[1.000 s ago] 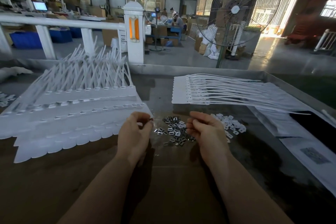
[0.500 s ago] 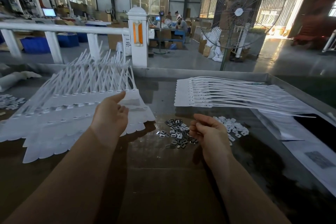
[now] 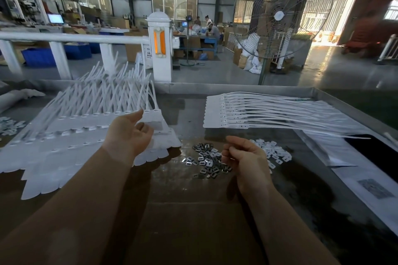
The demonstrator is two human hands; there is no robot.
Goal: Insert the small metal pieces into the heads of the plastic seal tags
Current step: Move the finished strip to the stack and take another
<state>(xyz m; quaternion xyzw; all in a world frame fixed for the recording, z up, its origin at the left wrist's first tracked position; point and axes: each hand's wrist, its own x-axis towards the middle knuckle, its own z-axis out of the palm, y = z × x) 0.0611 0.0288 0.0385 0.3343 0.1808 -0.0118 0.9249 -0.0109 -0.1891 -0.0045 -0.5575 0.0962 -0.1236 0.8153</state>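
The left hand (image 3: 129, 133) is over the big stack of white tags (image 3: 71, 131), with its fingers loose and holding nothing. The right hand (image 3: 245, 157) has its fingers curled, but what it holds is too small to tell. The little metal pieces (image 3: 207, 160) lie in a pile on the table (image 3: 193, 221) just beside it.

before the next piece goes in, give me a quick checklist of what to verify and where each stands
1. Left hand at the rows of white seal tags: ok, it hovers over their near right end, fingers relaxed.
2. A metal piece in the right hand: cannot tell, the fingers are curled as if pinching, but nothing shows between them.
3. Supply of metal pieces: ok, a loose pile lies on the table just left of the right hand.
4. Tag heads facing up with open slots: ok on the near rows.
5. Which head is next: cannot tell.
6. Second bundle of tags: ok, lying flat beyond the right hand, untouched.
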